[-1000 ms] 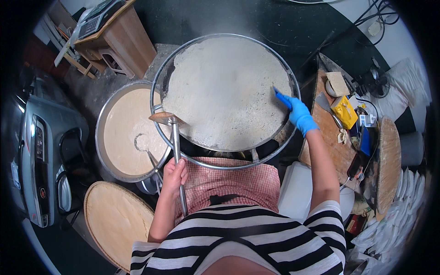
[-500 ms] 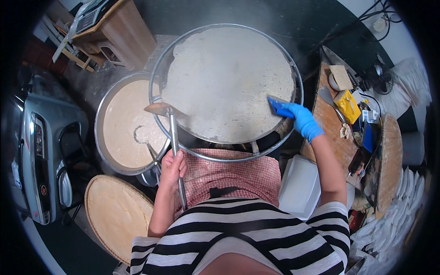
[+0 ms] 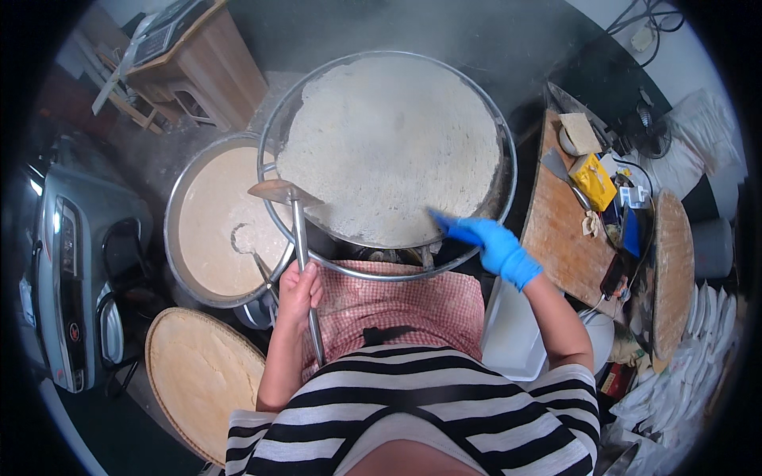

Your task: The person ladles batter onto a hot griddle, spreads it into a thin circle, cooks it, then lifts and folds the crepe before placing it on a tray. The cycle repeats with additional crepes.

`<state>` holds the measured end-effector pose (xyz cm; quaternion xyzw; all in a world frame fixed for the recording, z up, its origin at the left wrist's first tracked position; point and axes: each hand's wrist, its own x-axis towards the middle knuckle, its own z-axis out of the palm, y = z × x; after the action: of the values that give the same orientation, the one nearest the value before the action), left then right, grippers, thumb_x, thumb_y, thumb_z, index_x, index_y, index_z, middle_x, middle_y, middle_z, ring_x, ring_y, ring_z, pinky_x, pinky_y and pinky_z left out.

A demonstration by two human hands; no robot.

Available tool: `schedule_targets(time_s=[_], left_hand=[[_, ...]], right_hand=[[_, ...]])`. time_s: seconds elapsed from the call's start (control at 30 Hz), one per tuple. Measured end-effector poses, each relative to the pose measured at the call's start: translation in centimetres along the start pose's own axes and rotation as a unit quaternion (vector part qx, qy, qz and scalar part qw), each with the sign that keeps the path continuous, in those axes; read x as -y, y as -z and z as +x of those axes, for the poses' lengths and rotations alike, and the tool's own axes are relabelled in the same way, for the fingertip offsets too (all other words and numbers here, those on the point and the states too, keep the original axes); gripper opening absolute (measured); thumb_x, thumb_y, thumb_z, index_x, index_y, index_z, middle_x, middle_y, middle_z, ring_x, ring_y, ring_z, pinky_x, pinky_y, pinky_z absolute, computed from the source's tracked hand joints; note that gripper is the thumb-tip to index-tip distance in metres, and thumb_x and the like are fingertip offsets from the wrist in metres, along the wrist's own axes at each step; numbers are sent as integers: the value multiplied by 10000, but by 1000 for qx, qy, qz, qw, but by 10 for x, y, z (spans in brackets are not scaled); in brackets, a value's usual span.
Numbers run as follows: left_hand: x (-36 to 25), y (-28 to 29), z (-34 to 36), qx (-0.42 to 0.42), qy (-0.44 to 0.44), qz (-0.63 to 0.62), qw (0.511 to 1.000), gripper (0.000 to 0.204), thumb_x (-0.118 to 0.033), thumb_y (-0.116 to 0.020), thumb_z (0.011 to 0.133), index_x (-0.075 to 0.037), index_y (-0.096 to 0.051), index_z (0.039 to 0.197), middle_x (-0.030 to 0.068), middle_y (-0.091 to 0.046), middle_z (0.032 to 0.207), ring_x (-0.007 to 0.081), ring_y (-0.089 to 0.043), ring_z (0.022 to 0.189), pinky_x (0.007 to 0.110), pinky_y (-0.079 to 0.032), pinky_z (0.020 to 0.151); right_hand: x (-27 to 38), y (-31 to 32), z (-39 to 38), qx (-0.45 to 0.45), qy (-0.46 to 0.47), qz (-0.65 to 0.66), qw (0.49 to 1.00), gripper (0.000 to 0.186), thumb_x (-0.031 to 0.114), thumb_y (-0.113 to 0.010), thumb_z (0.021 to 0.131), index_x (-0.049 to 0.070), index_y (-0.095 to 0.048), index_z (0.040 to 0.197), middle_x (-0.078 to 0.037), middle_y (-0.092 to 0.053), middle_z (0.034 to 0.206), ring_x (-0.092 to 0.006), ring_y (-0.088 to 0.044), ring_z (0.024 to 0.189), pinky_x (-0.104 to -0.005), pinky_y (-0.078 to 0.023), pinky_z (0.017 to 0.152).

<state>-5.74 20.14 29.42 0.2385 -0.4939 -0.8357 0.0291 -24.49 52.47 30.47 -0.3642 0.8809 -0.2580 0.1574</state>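
Observation:
A wide layer of pale batter (image 3: 389, 151) covers a round griddle in front of me, inside a metal ring frame (image 3: 508, 170). My right hand (image 3: 506, 252), in a blue glove, is closed on a blue scraper (image 3: 454, 228), whose edge meets the near right part of the batter layer. Bare and wrapped round a metal handle, my left hand (image 3: 300, 289) holds a long-handled spreader (image 3: 278, 191). The spreader's brownish head rests over the frame's left side. Left of the griddle, a large metal basin (image 3: 176, 262) holds beige batter, with a ladle (image 3: 260, 266) partly sunk in it.
A stack of round flatbreads (image 3: 198, 373) lies at lower left. A wooden table (image 3: 559, 246) on the right bears a spatula (image 3: 565, 176), a yellow packet (image 3: 593, 181) and small items. A white plastic tub (image 3: 512, 333) stands beside me. Steam drifts above the griddle.
My right hand has drawn the scraper left and toward me along the griddle's near edge. The left hand and spreader have stayed in place. The whole view has shifted slightly.

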Motion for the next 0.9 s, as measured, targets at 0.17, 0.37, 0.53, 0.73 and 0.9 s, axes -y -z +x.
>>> schedule_targets(time_s=[0.17,0.37,0.53,0.73,0.9], left_hand=[[-2,6,-5,-27,-17,-11,999,128,-183,-477,928,-60,-508,908,-42,-347,517,52,-301,382,192,-257,364],[-3,19,0,-95,-50,-15,994,137,-196,-461,937,-65,-497,922,-45,-347,522,44,-312,369,185,-271,351],[-2,21,11,-124,-68,-36,989,144,-210,-453,942,-78,-490,896,-46,-349,521,44,-316,355,185,-280,341],[-4,17,19,-141,-67,-25,987,146,-215,-474,932,-74,-478,893,-32,-344,515,63,-317,364,203,-277,353],[-5,17,23,-145,-56,-32,987,135,-205,-491,923,-76,-482,889,-36,-344,517,60,-314,368,199,-282,357]], right_hand=[[-41,40,36,-89,-99,53,990,531,-92,-483,691,62,-525,1197,-198,-571,1133,-326,-533,1089,-350,-405,923],[-96,70,87,-140,-184,-30,972,524,-85,-486,702,93,-537,1193,-224,-559,1116,-370,-527,1057,-370,-418,898],[-131,81,135,-164,-173,-94,967,517,-92,-474,707,86,-536,1189,-227,-561,1094,-381,-527,1035,-398,-428,887],[-162,57,191,-148,-180,-221,947,335,-15,-446,793,24,-546,1110,-241,-572,1047,-368,-564,966,-419,-459,819],[-142,24,166,-152,-127,-270,942,332,-14,-453,781,17,-547,1098,-243,-579,1017,-379,-574,915,-418,-474,776]])
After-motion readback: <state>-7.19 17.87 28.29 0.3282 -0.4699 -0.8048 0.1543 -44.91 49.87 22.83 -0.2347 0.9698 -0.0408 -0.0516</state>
